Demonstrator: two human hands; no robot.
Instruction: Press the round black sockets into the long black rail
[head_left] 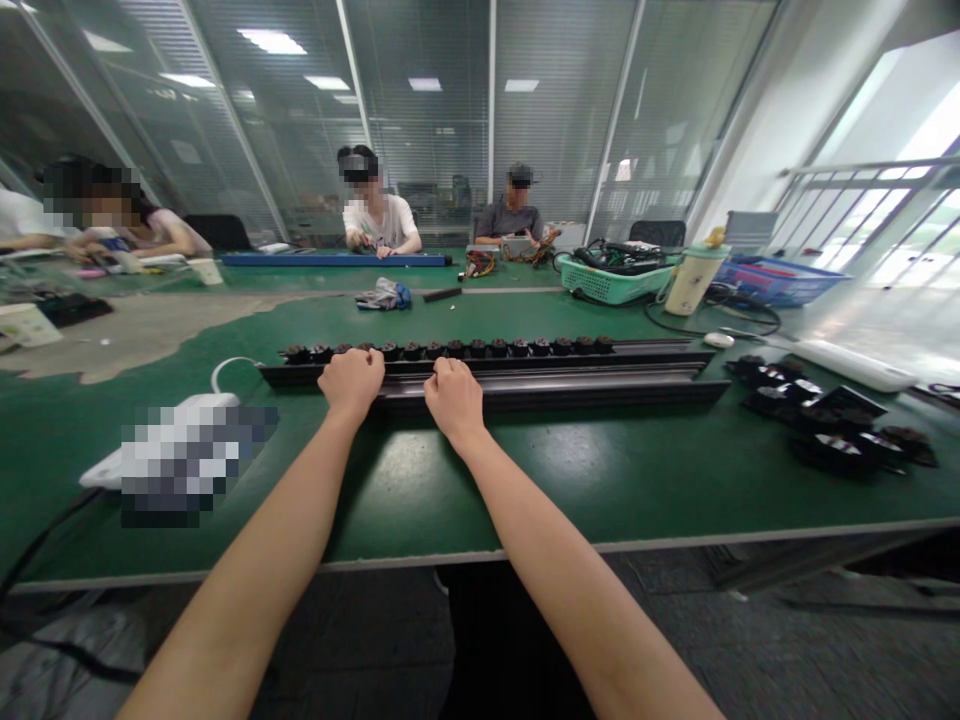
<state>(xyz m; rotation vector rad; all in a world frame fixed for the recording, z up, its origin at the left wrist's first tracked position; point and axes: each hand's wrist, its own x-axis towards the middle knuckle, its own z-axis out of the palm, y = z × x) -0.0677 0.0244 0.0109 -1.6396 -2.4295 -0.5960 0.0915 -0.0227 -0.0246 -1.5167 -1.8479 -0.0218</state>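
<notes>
Long dark metal rails point(585, 390) lie side by side across the green table. A row of small black round parts point(478, 348) stands along the far rail. My left hand point(352, 382) is closed at the left part of the rails, knuckles up. Just right of it, my right hand point(456, 398) is also closed, over the near rail. The fingertips of both hands are hidden, so what exactly they grip cannot be made out.
A white power strip point(169, 440) is on the left. Black parts point(832, 415) are piled at the right. Farther back are a grey cloth point(384, 294), a green basket point(615, 280), a tumbler point(694, 280) and a blue bin point(787, 283). Several people sit across the table.
</notes>
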